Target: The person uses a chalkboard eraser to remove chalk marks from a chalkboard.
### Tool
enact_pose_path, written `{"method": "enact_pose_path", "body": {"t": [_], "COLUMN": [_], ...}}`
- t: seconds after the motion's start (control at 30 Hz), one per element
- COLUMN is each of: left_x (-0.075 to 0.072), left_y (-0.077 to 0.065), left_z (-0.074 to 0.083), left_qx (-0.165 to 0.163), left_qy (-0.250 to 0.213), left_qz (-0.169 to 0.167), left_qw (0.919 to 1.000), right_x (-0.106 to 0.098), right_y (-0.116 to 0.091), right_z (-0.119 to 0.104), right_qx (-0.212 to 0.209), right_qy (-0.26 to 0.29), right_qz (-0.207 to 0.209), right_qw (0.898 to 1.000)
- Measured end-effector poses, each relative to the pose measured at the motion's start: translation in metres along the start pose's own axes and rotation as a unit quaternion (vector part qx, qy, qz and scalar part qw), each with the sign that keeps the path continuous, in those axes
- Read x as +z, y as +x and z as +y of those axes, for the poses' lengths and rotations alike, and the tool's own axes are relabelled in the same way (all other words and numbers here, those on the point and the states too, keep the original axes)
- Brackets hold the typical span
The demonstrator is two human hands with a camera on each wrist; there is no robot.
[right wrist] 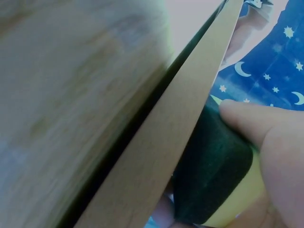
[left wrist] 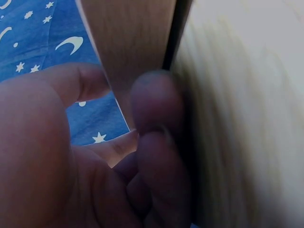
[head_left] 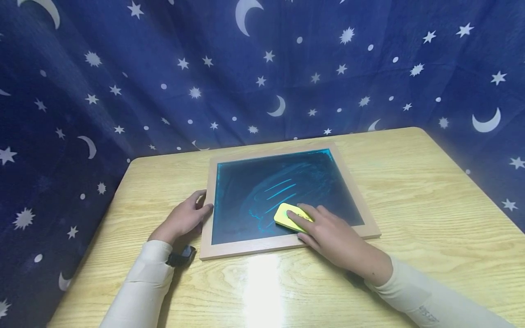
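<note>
A wood-framed chalkboard [head_left: 235, 200] lies on the table with several blue chalk strokes and smears on its dark face. My right hand [head_left: 334, 234] grips a yellow eraser [head_left: 283, 214] over the lower right of the board, index finger along its top. In the right wrist view the dark felt underside of the eraser [right wrist: 213, 161] shows beside the frame edge [right wrist: 161, 128]. At the board's left edge my left hand [head_left: 184, 221] holds the frame. The left wrist view shows the thumb [left wrist: 85, 80] at its upper edge and curled fingers [left wrist: 156, 102] against its side.
The light wood-grain table [head_left: 418, 196] reaches out on both sides of the board. A blue curtain [head_left: 229, 68] with white moons and stars hangs behind and around it. A dark watch-like band [head_left: 182, 256] is on the left wrist.
</note>
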State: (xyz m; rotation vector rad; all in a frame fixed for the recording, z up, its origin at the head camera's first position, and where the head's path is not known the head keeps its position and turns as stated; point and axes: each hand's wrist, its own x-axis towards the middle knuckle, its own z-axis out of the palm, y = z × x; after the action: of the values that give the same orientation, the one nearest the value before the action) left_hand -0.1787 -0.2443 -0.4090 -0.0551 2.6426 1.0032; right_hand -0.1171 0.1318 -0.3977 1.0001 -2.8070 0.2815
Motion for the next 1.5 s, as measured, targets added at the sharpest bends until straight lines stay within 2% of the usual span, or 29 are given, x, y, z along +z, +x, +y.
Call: {"method": "enact_pose_path", "body": {"t": [0.2, 0.67, 1.03, 1.27, 1.5], "left_x": [0.000, 0.000, 0.001, 0.000, 0.001], "left_y": [0.001, 0.000, 0.000, -0.001, 0.000], "left_z": [0.001, 0.001, -0.002, -0.001, -0.001], "left_qx": [-0.001, 0.018, 0.020, 0.025, 0.019], "left_qy": [0.009, 0.030, 0.041, 0.044, 0.031], "left_qz": [0.002, 0.003, 0.004, 0.011, 0.003], "left_qw": [1.0000, 0.9994, 0.9989, 0.9987, 0.9993], "right_x": [0.000, -0.006, -0.016, -0.018, -0.017], "right_y": [0.001, 0.001, -0.001, -0.001, -0.002], "right_z": [0.003, 0.029, 0.045, 0.046, 0.044], "right_qx": [0.028, 0.069, 0.112, 0.110, 0.096], "right_qy": [0.004, -0.018, -0.026, -0.030, -0.038], "right_qz": [-0.004, 0.031, 0.009, 0.014, 0.019], "right_qw": [1.000, 0.997, 0.993, 0.993, 0.994]}}
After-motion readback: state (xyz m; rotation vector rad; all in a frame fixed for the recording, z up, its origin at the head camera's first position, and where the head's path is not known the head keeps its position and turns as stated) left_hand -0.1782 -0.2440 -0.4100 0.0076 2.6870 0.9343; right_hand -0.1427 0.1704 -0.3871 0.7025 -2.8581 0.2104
